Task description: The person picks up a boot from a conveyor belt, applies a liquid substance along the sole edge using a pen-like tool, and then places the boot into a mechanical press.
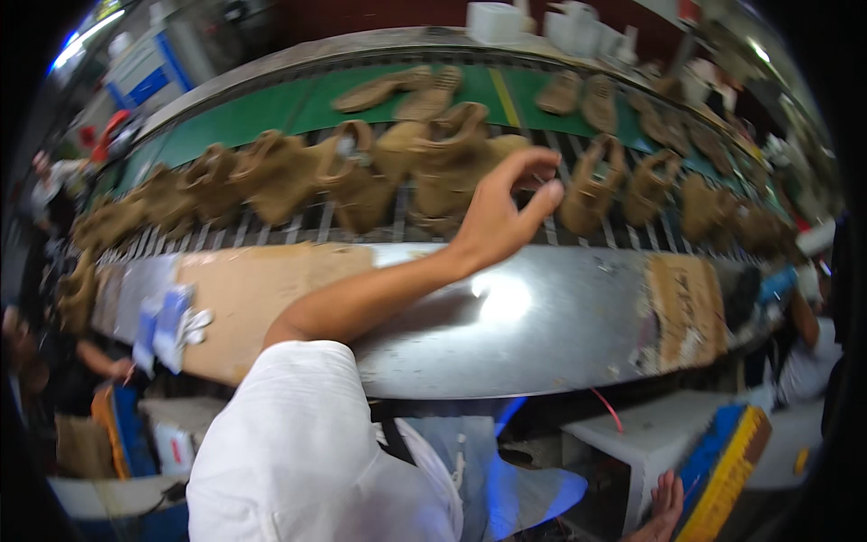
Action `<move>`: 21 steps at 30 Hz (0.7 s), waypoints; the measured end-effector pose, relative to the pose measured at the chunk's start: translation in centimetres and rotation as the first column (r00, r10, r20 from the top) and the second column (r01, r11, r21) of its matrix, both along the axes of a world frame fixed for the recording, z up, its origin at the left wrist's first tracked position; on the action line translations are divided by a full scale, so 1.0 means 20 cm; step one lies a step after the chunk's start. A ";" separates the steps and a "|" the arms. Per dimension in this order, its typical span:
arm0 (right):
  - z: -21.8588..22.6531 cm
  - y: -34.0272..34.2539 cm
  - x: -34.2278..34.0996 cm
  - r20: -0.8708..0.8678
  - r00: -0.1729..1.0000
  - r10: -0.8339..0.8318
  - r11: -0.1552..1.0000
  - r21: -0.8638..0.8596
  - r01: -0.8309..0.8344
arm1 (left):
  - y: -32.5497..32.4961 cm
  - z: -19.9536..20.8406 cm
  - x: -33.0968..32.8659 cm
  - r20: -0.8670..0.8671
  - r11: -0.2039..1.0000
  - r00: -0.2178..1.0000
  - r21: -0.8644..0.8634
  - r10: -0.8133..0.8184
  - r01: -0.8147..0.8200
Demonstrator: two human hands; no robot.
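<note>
My left hand (508, 206) reaches over the metal-slatted conveyor, thumb and fingers curved apart with nothing visible between them. Close by on its left stands a tan clog-like shoe upper (449, 167), partly behind the wrist. To its right is another tan shoe (592, 187), apart from the fingertips. At the lower right edge, my right hand (666, 508) shows only in part, its fingers stretched and holding nothing I can see. Beside it leans a blue and yellow block-like object (722, 474); whether they touch is unclear.
Several tan shoes (275, 178) line the slatted conveyor. Soles (433, 95) lie on the green belt (307, 104) behind. A metal ledge (506, 334) with cardboard (271, 280) runs in front, blue-white packets (164, 327) at its left. Other people work at both sides.
</note>
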State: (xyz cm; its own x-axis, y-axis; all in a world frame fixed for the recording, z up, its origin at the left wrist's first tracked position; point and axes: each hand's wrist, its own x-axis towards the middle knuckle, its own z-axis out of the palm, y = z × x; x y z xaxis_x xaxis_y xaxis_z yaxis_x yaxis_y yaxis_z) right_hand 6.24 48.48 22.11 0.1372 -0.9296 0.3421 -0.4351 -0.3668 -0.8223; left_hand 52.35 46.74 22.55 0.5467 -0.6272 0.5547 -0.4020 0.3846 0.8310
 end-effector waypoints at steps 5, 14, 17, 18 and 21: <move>-0.02 -0.11 0.05 0.041 0.974 0.225 0.950 0.215 -0.228 | 0.44 -0.26 0.17 0.168 0.814 0.806 0.027 0.568 -0.580; -0.11 -0.25 0.55 0.123 0.842 0.525 0.841 0.082 -0.535 | 0.22 -0.42 0.62 -0.133 0.979 0.986 0.159 -0.103 0.124; -0.09 -0.27 0.76 0.060 0.764 0.642 0.767 -0.039 -0.641 | 0.23 -0.36 0.54 -0.249 0.976 0.968 0.213 0.011 0.043; -0.06 -0.23 0.82 0.068 0.758 0.648 0.761 -0.049 -0.646 | 0.23 -0.32 0.49 -0.293 0.976 0.950 0.213 0.105 -0.042; -0.07 -0.15 0.91 0.080 0.755 0.651 0.759 -0.044 -0.649 | 0.30 -0.16 0.08 -0.371 0.978 0.907 0.129 0.200 -0.163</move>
State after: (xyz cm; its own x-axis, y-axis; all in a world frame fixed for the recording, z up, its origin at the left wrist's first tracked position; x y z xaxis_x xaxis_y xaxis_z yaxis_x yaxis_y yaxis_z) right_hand 24.40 45.52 20.63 0.6767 -0.6230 0.3924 -0.0169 -0.5460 -0.8376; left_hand 54.04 52.77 19.38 0.8134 -0.5355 0.2270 -0.1046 0.2492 0.9628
